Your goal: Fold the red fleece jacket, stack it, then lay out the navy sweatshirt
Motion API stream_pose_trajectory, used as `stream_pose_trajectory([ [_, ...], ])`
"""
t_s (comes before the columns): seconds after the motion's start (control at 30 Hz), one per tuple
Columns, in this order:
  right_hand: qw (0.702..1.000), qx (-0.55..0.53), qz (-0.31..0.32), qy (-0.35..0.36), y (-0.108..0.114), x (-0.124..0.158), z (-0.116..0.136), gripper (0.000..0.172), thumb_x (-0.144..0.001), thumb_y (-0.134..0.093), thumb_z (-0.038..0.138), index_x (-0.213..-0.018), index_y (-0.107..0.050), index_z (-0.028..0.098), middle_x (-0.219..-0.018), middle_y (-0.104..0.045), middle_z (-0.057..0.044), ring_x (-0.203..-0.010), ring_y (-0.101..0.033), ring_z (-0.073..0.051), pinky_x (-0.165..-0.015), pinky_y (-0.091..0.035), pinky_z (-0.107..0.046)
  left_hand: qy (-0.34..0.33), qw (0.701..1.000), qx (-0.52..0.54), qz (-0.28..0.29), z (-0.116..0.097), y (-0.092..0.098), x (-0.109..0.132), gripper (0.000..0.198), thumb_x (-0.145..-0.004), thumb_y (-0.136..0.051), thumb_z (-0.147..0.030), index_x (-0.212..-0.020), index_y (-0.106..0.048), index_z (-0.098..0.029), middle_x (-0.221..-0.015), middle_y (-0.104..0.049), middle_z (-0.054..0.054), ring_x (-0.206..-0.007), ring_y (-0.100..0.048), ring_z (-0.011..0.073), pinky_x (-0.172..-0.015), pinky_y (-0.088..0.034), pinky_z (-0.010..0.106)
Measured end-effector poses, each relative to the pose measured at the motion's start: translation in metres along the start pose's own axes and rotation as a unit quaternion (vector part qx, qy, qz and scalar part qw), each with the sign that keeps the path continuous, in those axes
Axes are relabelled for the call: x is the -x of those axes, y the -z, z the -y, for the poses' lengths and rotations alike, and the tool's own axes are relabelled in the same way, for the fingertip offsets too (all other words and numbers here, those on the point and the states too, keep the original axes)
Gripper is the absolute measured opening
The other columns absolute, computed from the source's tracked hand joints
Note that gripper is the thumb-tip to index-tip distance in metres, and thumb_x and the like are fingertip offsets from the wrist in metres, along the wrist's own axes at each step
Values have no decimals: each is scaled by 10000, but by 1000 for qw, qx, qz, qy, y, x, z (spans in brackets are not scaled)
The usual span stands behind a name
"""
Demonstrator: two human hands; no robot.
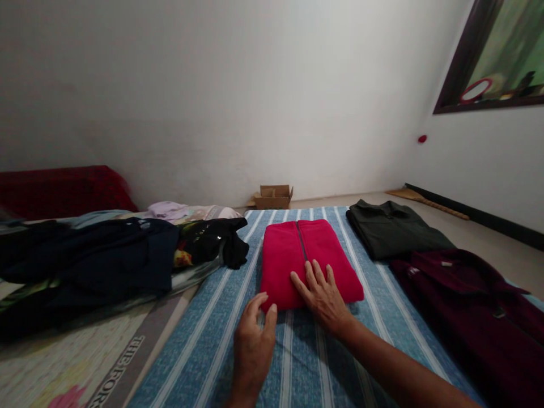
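Observation:
A folded bright pink-red zip jacket (280, 255) lies in the middle of a blue striped cloth (195, 345), its dark zip running up from the centre. My right hand (323, 294) rests flat on the jacket's lower part, fingers spread across the fabric near the zip. At the near left corner of the jacket is my left hand (255, 340), thumb and fingers apart; whether its fingertips touch the fabric I cannot tell. Neither hand grips the cloth.
Folded dark green shirt (391, 229) and maroon garment (463, 306) lie on the right. Left are loose dark clothes (123, 255) on a patterned mat (106, 351). Behind stand a cardboard box (273, 198) and a wall; a broom (425, 201) lies on the floor.

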State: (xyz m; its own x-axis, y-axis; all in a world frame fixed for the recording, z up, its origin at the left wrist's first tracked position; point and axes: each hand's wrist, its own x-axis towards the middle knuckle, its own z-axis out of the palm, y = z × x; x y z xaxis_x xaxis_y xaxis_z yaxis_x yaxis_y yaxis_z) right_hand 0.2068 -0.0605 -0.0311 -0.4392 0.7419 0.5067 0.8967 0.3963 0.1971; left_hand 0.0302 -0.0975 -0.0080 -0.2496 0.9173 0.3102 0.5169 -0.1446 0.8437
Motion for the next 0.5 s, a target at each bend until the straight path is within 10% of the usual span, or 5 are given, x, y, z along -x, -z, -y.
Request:
stream_pose_trajectory([
  [0.13,999,28,20,5,1,-6,0,480,-885,-370,135,-1357,-351,221,-1283,-462,-246,-1191,-423,-383,-888,-319,-593,170,974,150,18,-1,1,14,265,-700,-587,-370,-852,-614,-156,-914,-674,101,-912,-631,260,-858,-483,419],
  [0.37,996,3,87,13,27,-38,-12,497,-818,-420,127,-1310,-390,191,-1196,-500,-238,-1034,-492,-352,-797,-353,-505,425,779,444,125,1,-31,12,134,-807,-458,-195,-796,-567,-118,-910,-669,167,-849,-671,213,-807,-516,370],
  [0.43,995,0,95,7,40,-50,-15,493,-809,-426,133,-1297,-398,193,-1156,-520,-220,-964,-510,-322,-760,-363,-461,404,778,461,139,-1,-50,-2,211,-847,-395,-230,-769,-559,-122,-885,-668,162,-863,-668,210,-834,-511,374],
  [0.5,996,3,94,6,53,-59,-16,478,-803,-437,143,-1278,-411,191,-1098,-547,-194,-916,-517,-302,-738,-365,-429,305,838,427,151,-5,-68,-18,326,-888,-278,-239,-825,-577,-126,-908,-672,152,-912,-655,210,-857,-503,408],
])
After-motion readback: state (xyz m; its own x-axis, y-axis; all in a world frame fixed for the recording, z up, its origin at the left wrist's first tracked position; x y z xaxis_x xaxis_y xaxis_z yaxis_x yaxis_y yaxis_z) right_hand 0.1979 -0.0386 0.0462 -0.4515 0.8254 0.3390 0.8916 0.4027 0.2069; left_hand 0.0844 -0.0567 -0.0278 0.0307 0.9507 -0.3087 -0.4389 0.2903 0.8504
